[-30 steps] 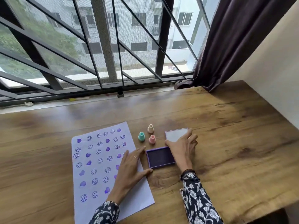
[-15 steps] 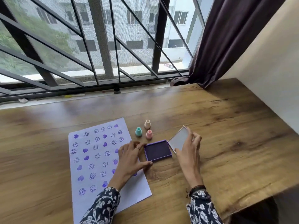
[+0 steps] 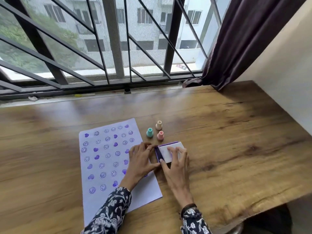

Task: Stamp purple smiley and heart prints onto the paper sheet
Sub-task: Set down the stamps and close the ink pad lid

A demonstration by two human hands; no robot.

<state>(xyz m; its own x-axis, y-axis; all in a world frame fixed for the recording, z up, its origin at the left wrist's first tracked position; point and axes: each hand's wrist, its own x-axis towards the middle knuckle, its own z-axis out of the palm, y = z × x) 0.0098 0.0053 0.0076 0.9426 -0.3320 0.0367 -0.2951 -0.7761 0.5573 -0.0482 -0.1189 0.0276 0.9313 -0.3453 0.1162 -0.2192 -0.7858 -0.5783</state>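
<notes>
The paper sheet (image 3: 108, 159) lies flat on the wooden table (image 3: 228, 141), covered in rows of purple smiley faces and solid purple hearts; its lower right part is blank. Just beside the sheet's right edge sits the purple ink pad (image 3: 158, 155), with its white lid (image 3: 170, 152) lowered over most of it, so that only a dark strip of the inked surface shows along the side nearest the sheet.

The right hand (image 3: 177, 164) rests on top of the lid, fingers spread and pressing flat on it, not curled around anything. The left hand (image 3: 143, 159) lies across the sheet's right edge, its fingertips and thumb touching the pad's near side; its fingers are loosely apart and clamp nothing. A ring shows on one finger. Both wrists wear dark floral sleeves.

Beyond the ink pad, away from the person, three small stamps stand upright close together: a teal stamp (image 3: 149, 132) nearest the sheet, a pink stamp (image 3: 160, 135) just beyond the pad, and a cream stamp (image 3: 158, 125) farthest back.

Beyond the table's far edge runs a barred window (image 3: 116, 48), with a dark curtain (image 3: 239, 39) hanging at its right.
</notes>
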